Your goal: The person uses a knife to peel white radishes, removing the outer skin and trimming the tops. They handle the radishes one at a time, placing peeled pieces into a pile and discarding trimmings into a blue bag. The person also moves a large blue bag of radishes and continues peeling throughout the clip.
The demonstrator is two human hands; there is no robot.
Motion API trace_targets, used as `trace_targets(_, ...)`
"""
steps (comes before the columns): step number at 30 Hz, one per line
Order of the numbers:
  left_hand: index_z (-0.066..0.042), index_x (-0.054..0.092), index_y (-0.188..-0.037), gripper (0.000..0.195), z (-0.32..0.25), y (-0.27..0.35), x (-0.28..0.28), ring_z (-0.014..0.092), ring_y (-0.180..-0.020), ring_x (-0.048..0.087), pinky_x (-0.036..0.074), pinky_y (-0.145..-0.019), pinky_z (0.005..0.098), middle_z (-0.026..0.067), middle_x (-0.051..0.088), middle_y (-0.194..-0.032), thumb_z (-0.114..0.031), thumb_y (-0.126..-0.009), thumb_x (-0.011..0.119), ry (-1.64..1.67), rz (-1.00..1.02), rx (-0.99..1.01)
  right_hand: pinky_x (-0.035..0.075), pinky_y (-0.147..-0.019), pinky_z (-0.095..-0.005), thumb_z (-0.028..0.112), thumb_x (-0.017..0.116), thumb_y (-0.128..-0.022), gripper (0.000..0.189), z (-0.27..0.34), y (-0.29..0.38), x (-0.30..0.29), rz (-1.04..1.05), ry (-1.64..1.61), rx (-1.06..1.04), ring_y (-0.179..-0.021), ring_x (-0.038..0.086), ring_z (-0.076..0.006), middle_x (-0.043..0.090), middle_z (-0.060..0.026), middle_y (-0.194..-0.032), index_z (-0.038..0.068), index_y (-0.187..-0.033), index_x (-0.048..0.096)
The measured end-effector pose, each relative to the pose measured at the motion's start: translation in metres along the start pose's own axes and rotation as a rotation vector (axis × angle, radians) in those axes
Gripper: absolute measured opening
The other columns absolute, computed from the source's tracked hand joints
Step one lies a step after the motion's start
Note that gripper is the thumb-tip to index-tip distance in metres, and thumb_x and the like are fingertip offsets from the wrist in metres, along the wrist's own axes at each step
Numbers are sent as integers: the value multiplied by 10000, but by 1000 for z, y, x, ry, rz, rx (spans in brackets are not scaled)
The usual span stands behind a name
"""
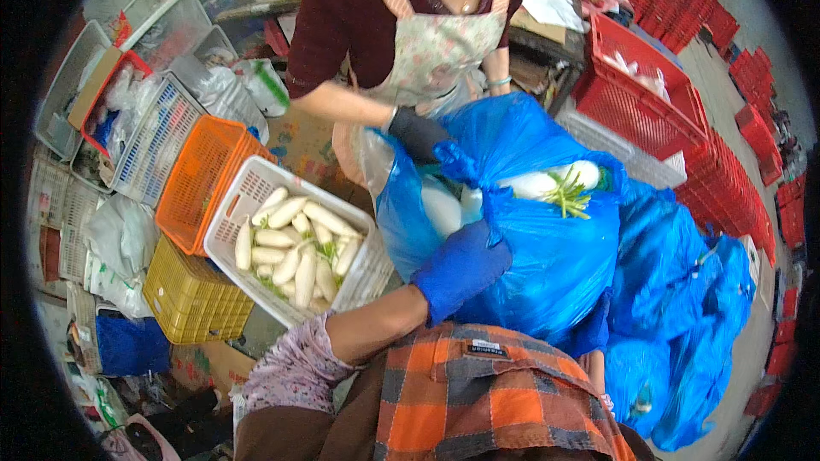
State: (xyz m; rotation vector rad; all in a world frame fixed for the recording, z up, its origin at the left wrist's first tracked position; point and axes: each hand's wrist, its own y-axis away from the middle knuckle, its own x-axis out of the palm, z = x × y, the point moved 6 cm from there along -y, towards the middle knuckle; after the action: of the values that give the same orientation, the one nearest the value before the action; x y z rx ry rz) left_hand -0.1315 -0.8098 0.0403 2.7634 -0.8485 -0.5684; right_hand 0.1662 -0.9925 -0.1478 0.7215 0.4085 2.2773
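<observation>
My left hand (462,272), in a blue glove, grips the near edge of a big blue plastic bag (551,275) of white radishes. My right hand (590,333), also blue-gloved, is at the bag's lower right side, partly hidden; its fingers cannot be made out. White radishes with a green leaf tuft (567,195) show through an opening in the bag. Opposite me, a co-worker's black-gloved hand (419,134) touches the bag's far left side. To the left, a white plastic crate (221,230) holds several white radishes (306,272).
An orange crate (186,186) and a yellow crate (192,294) stand left of the white one. More blue bags (666,269) lie at the right. Red crates (640,115) are stacked at the upper right. Across from me stands a co-worker in an apron (442,51).
</observation>
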Motion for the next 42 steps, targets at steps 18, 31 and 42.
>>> trace_targets(18,5,655,-1011,241,1,-143,-159,129,-760,536,453,-694,304,38,628,-845,-211,-910,619,343,-752,-205,421,-1042,-452,612,490,-942,793,39,-313,366,378,317,379,-1249,499,-347,451,-177,-1458,29,-1468,378)
trace_targets(31,3,638,-1131,286,-80,-254,-356,122,-831,595,485,-770,283,60,680,-956,-153,-894,671,496,-946,57,339,-1117,-400,593,495,-948,772,52,-404,645,692,273,394,-1312,443,-320,393,-156,-1509,72,-1498,344)
trace_targets(42,-3,591,-1239,431,-179,-442,-616,195,-992,608,482,-896,305,113,655,-1114,-223,-880,679,564,-1100,238,415,-1052,-383,583,529,-938,710,129,-524,903,861,82,225,-1220,525,-278,510,-144,-1412,67,-1421,467)
